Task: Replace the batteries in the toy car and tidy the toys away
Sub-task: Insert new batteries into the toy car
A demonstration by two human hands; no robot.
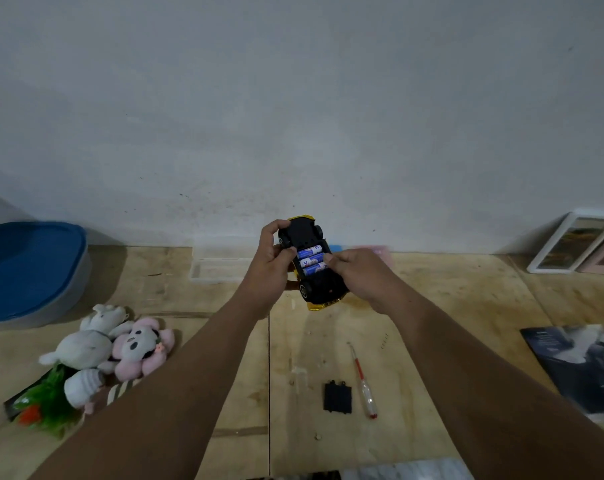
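Yellow-black toy car (323, 287), blue batteries (312, 261)

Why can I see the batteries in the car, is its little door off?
Yes, it's open. The toy car is upside down, three batteries show, and the black cover lies on the floor.

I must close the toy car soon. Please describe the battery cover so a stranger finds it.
On the wooden floor, below the right hand, lies the screwdriver. The battery cover lies just left of it: a flat black rectangle, not thin.

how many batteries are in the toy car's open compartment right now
3 batteries, side by side in the upturned toy car: one nearest the wall, one in the middle, one nearest the person. None seems hidden.
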